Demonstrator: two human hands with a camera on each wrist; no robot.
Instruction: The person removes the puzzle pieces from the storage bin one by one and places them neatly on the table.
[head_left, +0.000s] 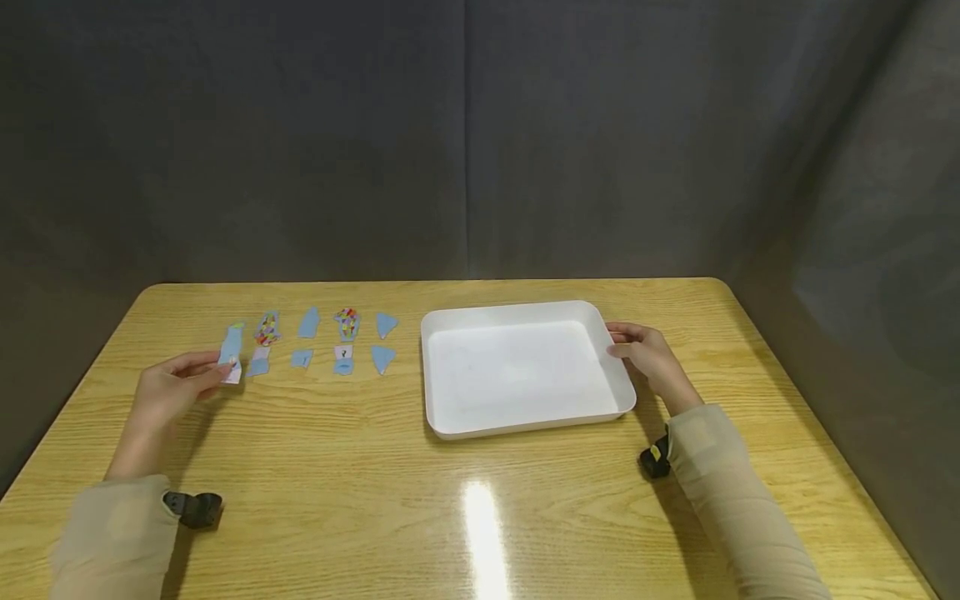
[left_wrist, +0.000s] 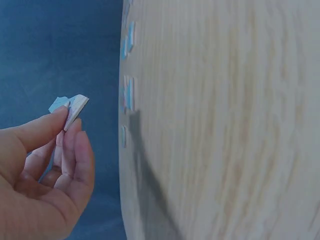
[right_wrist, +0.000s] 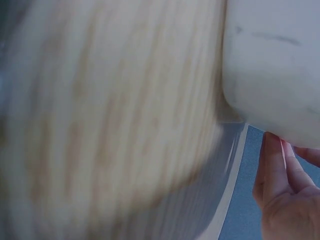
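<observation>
At the left of the table, my left hand point(head_left: 174, 387) pinches a flat cut-out piece point(head_left: 234, 372), pale pinkish white with light blue, between thumb and fingertips. In the left wrist view the held piece point(left_wrist: 76, 111) is tilted above the table; whether it is one piece or two overlapping, I cannot tell. A light blue strip with a green tip point(head_left: 232, 337) shows just beyond those fingertips. My right hand point(head_left: 651, 360) holds the right side of a shallow white tray point(head_left: 525, 424), thumb and fingers at its rim. The right wrist view shows the fingers point(right_wrist: 275, 167) against the tray's outer wall.
Right of the left hand, several flat pieces lie in two rows, among them a multicoloured one point(head_left: 267, 327), a blue one point(head_left: 309, 322) and a blue triangle point(head_left: 382, 358). Dark cloth point(head_left: 465, 167) stands behind the wooden table point(head_left: 337, 500).
</observation>
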